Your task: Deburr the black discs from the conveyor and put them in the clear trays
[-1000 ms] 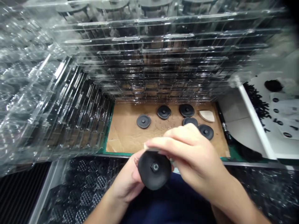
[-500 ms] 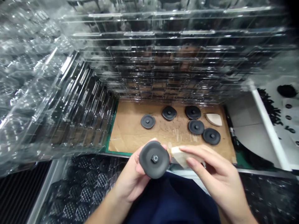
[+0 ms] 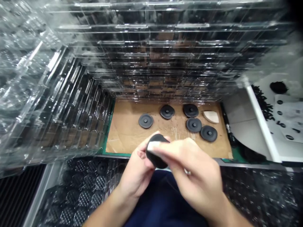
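While the left hand (image 3: 136,176) grips the black round rubber disc (image 3: 155,160), the right hand (image 3: 196,179) at 4 o'clock covers it, fingers curled, hold unclear. At 12 o'clock, similar discs (image 3: 145,121) lie on brown cardboard (image 3: 123,132).

Tray stacks (image 3: 165,63) wall the cardboard (image 3: 123,135) behind and left; front open.

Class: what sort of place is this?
Probably a factory bench: stacked clear plastic trays beside a cardboard mat of identical black discs; the left hand holds a disc, the right hand a white pad.
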`<state>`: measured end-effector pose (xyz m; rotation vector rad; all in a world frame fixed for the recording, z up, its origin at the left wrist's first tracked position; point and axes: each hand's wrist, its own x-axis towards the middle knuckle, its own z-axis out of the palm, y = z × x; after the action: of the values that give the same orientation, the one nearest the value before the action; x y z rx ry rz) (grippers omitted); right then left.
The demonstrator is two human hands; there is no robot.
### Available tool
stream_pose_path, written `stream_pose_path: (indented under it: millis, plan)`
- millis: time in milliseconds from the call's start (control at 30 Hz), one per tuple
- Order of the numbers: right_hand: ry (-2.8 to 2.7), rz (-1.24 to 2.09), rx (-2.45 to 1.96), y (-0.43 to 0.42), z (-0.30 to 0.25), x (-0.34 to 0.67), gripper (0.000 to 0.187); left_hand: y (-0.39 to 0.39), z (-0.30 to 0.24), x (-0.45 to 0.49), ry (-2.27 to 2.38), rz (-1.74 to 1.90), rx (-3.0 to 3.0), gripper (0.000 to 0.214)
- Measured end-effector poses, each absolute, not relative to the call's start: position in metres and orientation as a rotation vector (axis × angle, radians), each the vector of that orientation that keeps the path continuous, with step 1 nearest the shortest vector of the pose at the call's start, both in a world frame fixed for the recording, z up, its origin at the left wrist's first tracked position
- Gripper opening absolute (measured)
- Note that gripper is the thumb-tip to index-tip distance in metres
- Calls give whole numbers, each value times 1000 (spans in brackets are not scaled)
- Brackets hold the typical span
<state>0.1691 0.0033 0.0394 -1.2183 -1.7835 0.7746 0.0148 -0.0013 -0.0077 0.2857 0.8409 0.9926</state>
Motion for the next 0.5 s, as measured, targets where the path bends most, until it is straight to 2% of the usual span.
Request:
stream_pose_path:
  millis: [133, 300, 400, 500]
  plan:
    - [-1514, 1152, -1487, 10, -4, 182, 17, 0, -11, 17, 936, 1007, 216, 58]
    - [-1493, 1146, -1666, -4, -62, 199, 17, 1, -14, 15, 904, 1014, 186, 61]
    - [-1448, 1075, -1701, -9, -41, 193, 20, -1, -14, 19, 900, 994, 191, 59]
    - [-1437, 782, -1586, -5, 6, 174, 23, -2, -11, 24, 905, 968, 240, 49]
